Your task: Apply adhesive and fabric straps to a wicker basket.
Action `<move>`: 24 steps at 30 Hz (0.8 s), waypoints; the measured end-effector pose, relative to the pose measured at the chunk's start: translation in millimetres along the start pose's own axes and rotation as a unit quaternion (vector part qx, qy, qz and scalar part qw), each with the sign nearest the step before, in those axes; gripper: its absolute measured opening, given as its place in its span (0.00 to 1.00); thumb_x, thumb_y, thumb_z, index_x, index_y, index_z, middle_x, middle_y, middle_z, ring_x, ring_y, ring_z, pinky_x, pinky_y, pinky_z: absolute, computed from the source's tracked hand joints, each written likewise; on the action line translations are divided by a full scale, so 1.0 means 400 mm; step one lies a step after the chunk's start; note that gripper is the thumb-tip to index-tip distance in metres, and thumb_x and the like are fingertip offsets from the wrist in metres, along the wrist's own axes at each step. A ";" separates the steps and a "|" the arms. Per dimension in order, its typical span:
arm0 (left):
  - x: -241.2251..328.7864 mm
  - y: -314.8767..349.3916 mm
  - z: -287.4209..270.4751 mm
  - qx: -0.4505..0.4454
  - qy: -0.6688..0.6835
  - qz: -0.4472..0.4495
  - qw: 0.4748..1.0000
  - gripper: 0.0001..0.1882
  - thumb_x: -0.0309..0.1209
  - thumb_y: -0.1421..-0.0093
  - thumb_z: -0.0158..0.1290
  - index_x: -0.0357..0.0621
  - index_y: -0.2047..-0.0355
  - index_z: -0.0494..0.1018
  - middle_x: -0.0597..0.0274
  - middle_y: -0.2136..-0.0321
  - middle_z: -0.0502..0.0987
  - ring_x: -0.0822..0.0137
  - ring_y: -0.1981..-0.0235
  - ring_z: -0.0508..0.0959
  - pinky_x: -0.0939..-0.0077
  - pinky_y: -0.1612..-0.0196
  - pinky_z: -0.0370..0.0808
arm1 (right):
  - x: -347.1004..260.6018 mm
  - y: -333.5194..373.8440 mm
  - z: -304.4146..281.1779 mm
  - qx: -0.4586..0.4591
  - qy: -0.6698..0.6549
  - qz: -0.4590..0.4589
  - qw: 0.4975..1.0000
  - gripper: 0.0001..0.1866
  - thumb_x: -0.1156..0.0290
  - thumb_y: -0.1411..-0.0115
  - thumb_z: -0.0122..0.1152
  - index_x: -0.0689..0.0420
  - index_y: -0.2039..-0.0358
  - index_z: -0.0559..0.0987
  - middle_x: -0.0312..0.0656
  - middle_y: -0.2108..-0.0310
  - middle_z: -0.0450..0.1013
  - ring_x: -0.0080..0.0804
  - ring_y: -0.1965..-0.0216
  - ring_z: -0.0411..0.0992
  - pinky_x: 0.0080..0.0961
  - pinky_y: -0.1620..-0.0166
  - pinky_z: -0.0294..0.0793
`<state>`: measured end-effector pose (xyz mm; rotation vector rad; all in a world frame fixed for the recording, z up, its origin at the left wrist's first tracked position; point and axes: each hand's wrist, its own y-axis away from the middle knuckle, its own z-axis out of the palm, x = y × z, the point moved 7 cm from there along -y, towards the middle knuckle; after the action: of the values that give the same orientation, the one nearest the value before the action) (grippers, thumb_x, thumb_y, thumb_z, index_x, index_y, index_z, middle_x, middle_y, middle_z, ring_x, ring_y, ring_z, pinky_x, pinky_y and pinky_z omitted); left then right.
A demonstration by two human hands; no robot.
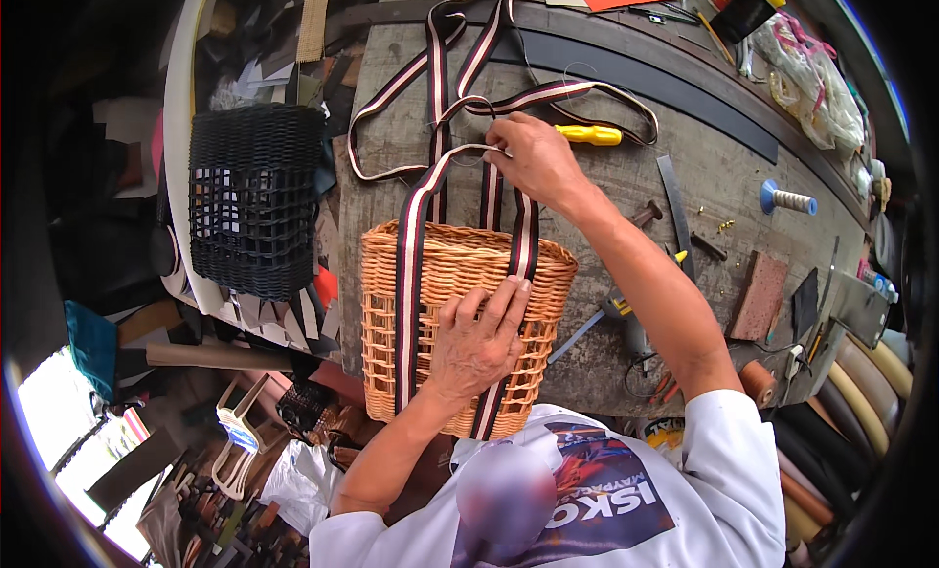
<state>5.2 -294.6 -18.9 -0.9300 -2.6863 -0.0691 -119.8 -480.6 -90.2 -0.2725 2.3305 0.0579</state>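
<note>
Nearest, the left hand [477, 341] lies flat against the near side of the light wicker basket [460, 304], its fingers spread and pressing one run of the striped strap [411, 265] against the weave. The basket stands at the near edge of the worn wooden workbench [606, 167], and the strap runs over its rim and down its side in two bands. Farther on, the right hand [536, 157] is above the basket, fingers pinched on the top of the strap's loop. Just beyond that hand a yellow-handled tool [587, 134] lies on the bench among more loops of strap. To the left, off the bench, stands a black woven basket [256, 198]
</note>
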 end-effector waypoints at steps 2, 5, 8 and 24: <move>-0.004 0.001 0.002 0.005 0.003 -0.005 1.000 0.39 0.29 0.54 0.57 0.46 0.36 0.67 0.68 0.39 0.66 0.61 0.47 0.63 0.62 0.45 0.59 | -0.008 -0.017 0.069 -0.039 0.113 -0.054 0.991 0.14 0.71 0.48 0.68 0.60 0.62 0.76 0.47 0.64 0.74 0.51 0.56 0.73 0.44 0.56 0.74; 0.002 -0.003 0.007 -0.018 -0.025 -0.001 1.000 0.35 0.36 0.47 0.54 0.47 0.36 0.68 0.70 0.35 0.64 0.63 0.44 0.63 0.65 0.42 0.59 | 0.011 -0.020 0.101 -0.009 0.169 -0.083 0.982 0.13 0.73 0.50 0.68 0.59 0.64 0.75 0.47 0.65 0.73 0.51 0.57 0.73 0.45 0.58 0.73; -0.003 -0.006 0.003 -0.012 -0.010 -0.011 1.000 0.35 0.36 0.47 0.54 0.48 0.36 0.68 0.70 0.36 0.64 0.63 0.44 0.63 0.65 0.43 0.60 | 0.008 -0.031 0.088 -0.020 0.136 -0.111 0.984 0.12 0.75 0.52 0.66 0.58 0.66 0.74 0.47 0.66 0.71 0.49 0.58 0.72 0.44 0.61 0.72; -0.012 -0.005 -0.018 0.013 0.033 -0.020 0.999 0.33 0.34 0.48 0.55 0.45 0.39 0.71 0.69 0.36 0.65 0.66 0.47 0.64 0.65 0.44 0.61 | 0.053 -0.181 0.012 -0.268 -0.419 0.154 0.854 0.09 0.75 0.41 0.66 0.58 0.67 0.72 0.37 0.72 0.73 0.24 0.72 0.73 0.24 0.66 0.78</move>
<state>9.7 -300.1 -13.5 -0.8504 -2.6390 -0.0712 -115.2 -554.3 -105.8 -0.1001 1.4132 0.8290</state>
